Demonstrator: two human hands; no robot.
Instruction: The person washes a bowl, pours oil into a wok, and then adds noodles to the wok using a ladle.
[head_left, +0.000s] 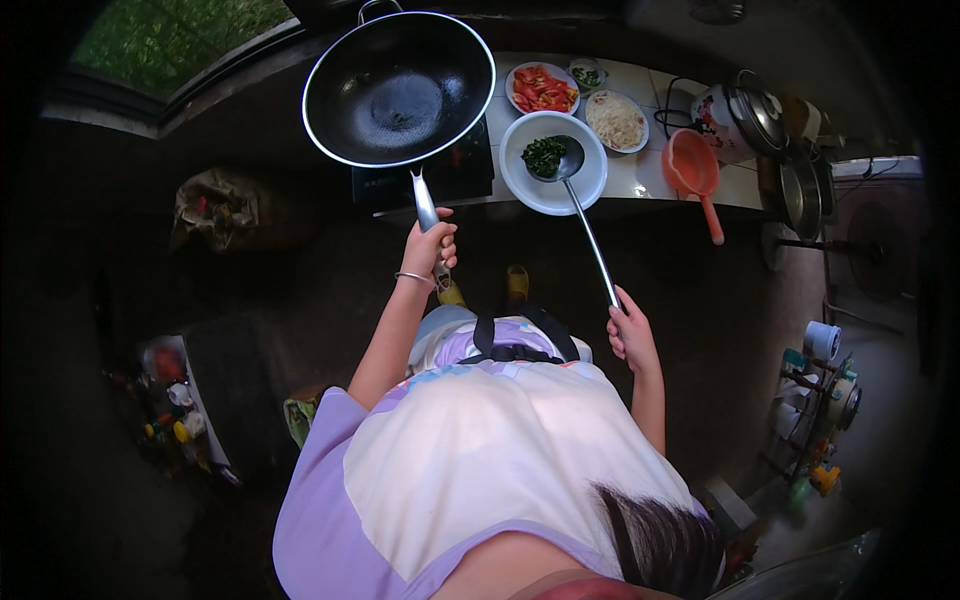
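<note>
My left hand (433, 244) grips the metal handle of a black wok (397, 90). The wok shows a wet, dimpled inside with a few dark specks, and a black cooktop (472, 169) is partly hidden under it. In my right hand (631, 330) is the end of a long metal ladle (587, 217). The ladle's bowl lies within a white basin (517, 187), beside and partly over a heap of dark green chopped leaves (543, 156). Whether some of the leaves lie in the ladle or all in the basin, I cannot tell.
On the tiled counter (649, 176) stand a plate of cut tomatoes (541, 88), a small bowl of chopped greens (586, 73) and a plate of pale shreds (616, 121). To the right are a red plastic dipper (690, 161) and a flowered rice cooker (724, 124). A bag (217, 210) sits left.
</note>
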